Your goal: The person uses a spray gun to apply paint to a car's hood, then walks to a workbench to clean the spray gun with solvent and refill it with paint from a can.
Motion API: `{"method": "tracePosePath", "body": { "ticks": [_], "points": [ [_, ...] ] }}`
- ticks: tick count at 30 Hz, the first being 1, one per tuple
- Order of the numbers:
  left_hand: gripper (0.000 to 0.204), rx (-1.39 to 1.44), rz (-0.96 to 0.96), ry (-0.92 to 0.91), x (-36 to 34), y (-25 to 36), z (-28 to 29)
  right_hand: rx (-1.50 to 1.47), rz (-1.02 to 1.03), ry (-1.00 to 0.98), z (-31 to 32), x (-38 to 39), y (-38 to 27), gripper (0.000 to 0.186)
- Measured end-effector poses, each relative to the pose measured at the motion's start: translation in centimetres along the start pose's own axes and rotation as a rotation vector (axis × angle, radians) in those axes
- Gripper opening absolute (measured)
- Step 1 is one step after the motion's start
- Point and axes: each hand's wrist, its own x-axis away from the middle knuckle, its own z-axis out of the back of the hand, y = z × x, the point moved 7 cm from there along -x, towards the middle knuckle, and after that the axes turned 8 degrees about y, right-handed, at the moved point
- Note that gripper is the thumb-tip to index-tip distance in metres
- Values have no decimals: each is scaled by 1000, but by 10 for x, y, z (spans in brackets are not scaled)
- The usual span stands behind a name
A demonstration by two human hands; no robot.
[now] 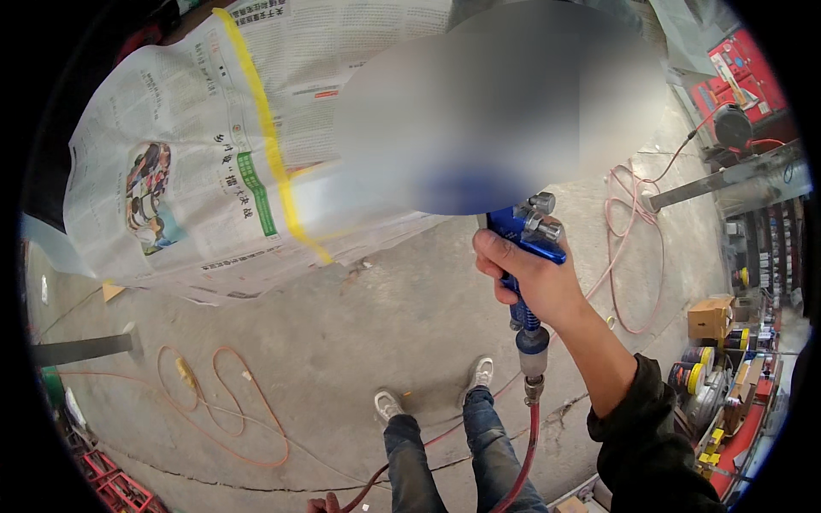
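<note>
My right hand [537,272] is wrapped around the grip of a blue spray gun [528,235] with silver adjusting knobs. The front of the gun disappears into a large blurred patch. From its handle, a metal coupling leads down into a red air hose [523,462], which curves past my legs. At the bottom edge, only part of my left hand [323,504] shows, its fingers closed around the hose. Ahead of the gun, newspaper sheets [184,111] cover a large object, joined by a strip of yellow masking tape [261,111].
Loops of orange hose [244,419] lie on the concrete floor [359,316] at left, and a pink hose [609,248] coils at right. Metal posts [727,179] stand on both sides. Shelves with cans [687,378] and a cardboard box [711,318] line the right.
</note>
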Motion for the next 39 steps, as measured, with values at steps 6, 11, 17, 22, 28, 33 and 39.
{"method": "tracePosePath", "body": {
  "ticks": [6,11,17,22,28,33,39],
  "points": [
    [56,-70,11,-79,7,25,-20,20,15,121,39,-6,-6,23],
    [58,105,-16,-171,15,19,-36,53,54,188,75,-12,-11,23],
    [55,-126,-67,-169,21,39,-55,92,70,285,115,-20,-15,21],
    [48,-156,-33,-205,29,47,-68,102,85,331,149,-25,-15,19],
    [43,-215,-83,-197,35,38,-77,177,94,407,179,-29,-23,18],
    [43,-346,-124,-242,39,29,-78,204,111,461,205,-33,-23,16],
    [41,-218,-50,-252,45,31,-84,212,165,511,231,-33,-27,12]
  ]
}}
